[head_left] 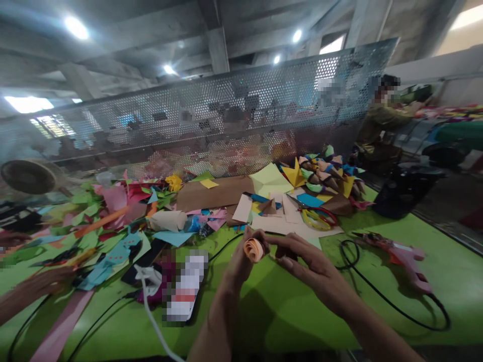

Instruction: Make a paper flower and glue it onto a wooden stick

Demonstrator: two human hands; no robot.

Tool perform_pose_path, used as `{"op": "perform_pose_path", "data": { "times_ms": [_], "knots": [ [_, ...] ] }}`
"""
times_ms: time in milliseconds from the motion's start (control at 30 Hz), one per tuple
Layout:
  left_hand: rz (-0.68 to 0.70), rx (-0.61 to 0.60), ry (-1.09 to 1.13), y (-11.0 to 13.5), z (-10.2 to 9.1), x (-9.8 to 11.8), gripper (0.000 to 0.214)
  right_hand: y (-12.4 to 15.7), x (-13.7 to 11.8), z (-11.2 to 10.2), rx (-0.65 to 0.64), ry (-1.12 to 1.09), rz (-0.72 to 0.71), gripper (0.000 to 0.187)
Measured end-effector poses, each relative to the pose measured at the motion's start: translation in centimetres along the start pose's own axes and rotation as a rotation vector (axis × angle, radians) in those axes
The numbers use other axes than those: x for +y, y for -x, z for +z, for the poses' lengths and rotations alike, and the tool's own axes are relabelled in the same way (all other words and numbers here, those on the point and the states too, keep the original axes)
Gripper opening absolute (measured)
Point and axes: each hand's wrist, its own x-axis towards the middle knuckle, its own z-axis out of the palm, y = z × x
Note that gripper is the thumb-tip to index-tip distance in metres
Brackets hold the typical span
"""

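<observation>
Near the table's middle front, my left hand (241,261) is closed around a peach rolled paper rose (253,250), its spiral top facing me. My right hand (309,266) is beside the rose on its right, index finger and thumb stretched toward it and apart. A small pale bit shows by the thumb, too small to name. To the right, a pink glue gun (405,259) lies on the green table (287,322), its black cord looping. Beyond my hands, red-and-yellow scissors (319,216) rest on paper sheets.
A phone (186,286) lies left of my forearm, with cables around it. Coloured paper scraps (113,201) are heaped at the left, where another person's hand (49,284) reaches in. Finished paper pieces (324,173) pile up before a perforated metal screen (226,130). A black bin (405,191) stands at right.
</observation>
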Motion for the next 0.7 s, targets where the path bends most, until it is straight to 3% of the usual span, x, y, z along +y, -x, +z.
{"op": "perform_pose_path", "data": {
  "times_ms": [133,400,700],
  "knots": [
    [-0.031,-0.149,0.138,-0.2,0.0,-0.2,0.051,0.3,0.0,0.1,-0.008,0.029,-0.003,0.036],
    [0.004,-0.139,0.078,-0.3,-0.2,-0.4,0.056,0.5,0.0,0.1,-0.014,0.053,-0.015,0.034],
    [-0.034,-0.194,0.255,-0.2,0.0,-0.3,0.061,0.7,1.2,-0.8,0.127,0.033,0.021,0.031]
  ]
}}
